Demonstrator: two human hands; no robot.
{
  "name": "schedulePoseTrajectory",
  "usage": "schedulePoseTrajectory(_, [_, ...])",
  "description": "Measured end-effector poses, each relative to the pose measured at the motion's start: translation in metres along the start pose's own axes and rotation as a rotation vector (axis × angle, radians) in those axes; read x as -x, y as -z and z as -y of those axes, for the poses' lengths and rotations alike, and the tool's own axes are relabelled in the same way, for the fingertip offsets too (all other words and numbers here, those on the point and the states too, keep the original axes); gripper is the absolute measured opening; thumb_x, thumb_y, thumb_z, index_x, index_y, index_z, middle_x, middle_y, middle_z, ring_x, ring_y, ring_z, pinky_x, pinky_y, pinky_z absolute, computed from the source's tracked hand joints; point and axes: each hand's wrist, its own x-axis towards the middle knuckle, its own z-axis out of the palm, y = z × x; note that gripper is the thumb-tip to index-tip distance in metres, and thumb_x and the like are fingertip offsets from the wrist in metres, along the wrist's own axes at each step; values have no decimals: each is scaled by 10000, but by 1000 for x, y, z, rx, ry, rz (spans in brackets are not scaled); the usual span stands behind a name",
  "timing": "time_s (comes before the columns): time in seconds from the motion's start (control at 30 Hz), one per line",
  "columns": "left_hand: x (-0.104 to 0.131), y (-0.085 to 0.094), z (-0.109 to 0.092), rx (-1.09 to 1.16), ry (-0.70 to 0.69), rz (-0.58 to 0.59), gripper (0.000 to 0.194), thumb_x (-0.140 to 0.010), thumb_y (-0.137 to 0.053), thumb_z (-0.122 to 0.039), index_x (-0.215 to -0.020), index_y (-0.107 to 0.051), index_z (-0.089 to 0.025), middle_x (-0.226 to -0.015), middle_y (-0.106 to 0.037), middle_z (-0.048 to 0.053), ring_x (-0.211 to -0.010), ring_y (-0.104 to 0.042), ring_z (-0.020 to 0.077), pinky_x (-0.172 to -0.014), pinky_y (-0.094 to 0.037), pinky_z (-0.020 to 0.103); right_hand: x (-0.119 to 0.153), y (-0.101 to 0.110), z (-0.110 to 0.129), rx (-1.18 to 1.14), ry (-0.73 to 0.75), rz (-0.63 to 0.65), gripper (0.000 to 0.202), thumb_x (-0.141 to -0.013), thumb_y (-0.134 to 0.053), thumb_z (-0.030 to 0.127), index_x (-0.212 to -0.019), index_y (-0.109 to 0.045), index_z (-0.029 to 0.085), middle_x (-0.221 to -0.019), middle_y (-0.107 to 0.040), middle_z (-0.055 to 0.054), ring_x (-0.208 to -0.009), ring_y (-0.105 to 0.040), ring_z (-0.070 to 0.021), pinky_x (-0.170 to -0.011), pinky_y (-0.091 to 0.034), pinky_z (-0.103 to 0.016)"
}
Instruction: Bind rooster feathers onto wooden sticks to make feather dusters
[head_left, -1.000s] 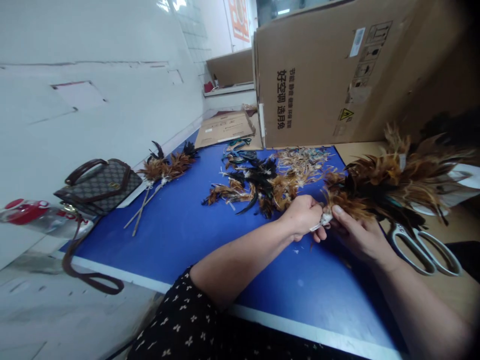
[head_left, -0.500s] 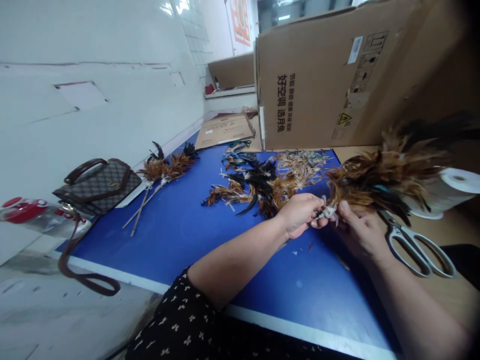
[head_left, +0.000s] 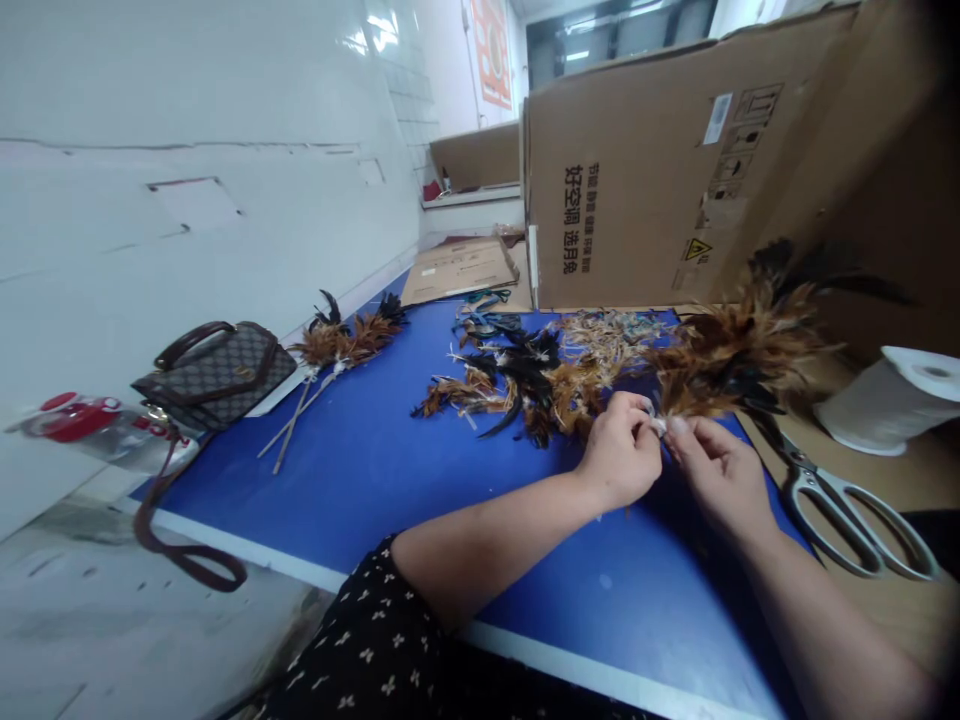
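My left hand (head_left: pixel 624 450) is closed on the pale base of a brown and black feather bunch (head_left: pixel 739 355), its fingers curled and the palm turned down. Close beside it, my right hand (head_left: pixel 720 470) pinches the same base between thumb and fingers. The feathers fan out to the right above my right hand. Behind my hands, loose black and brown feathers (head_left: pixel 525 375) lie on the blue tabletop (head_left: pixel 390 470), with paler feathers (head_left: pixel 607 340) farther back. What my fingertips grip in detail is hidden.
Scissors (head_left: pixel 840 510) and a spool (head_left: pixel 892 400) are at the right. Two feathered sticks (head_left: pixel 300 415), a handbag (head_left: pixel 217 375) and a bottle (head_left: pixel 97 430) are at the left. A large cardboard box (head_left: pixel 637 200) stands behind, near flat cardboard (head_left: pixel 461 268).
My left hand has turned over, its fingers now curled tighter round the base. The feather bunch has shifted slightly left. The whole view has moved a little.
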Motion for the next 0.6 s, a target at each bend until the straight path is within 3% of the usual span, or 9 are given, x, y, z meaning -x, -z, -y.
schedulePoseTrajectory(0.13, [2,-5,5,24,-12,-2,255,-947,-711,-249,-1167,-584,-228,-808,-700,-9,-714,-678,146,-729,-560,270,0,-1,2,36,66,24,480,-967,-713,655,-754,-655,228,-686,-595,2,-623,-489,-139,-578,-407,-277])
schedulePoseTrajectory(0.43, [0,-1,-9,211,39,13,220,-986,-625,-199,-1174,-509,-200,-692,-616,-60,-623,-576,105,-676,-468,239,3,6,-16,-62,-40,12,413,-992,-717,585,-799,-624,232,-674,-531,16,-600,-405,-134,-531,-317,-281])
schedulePoseTrajectory(0.6, [-1,-1,-13,252,65,27,221,-973,-623,-190,-1167,-517,-198,-692,-614,-61,-620,-575,108,-689,-469,248,2,6,-19,-90,-52,-61,433,-981,-733,577,-750,-603,234,-635,-495,19,-577,-384,-139,-520,-296,-298])
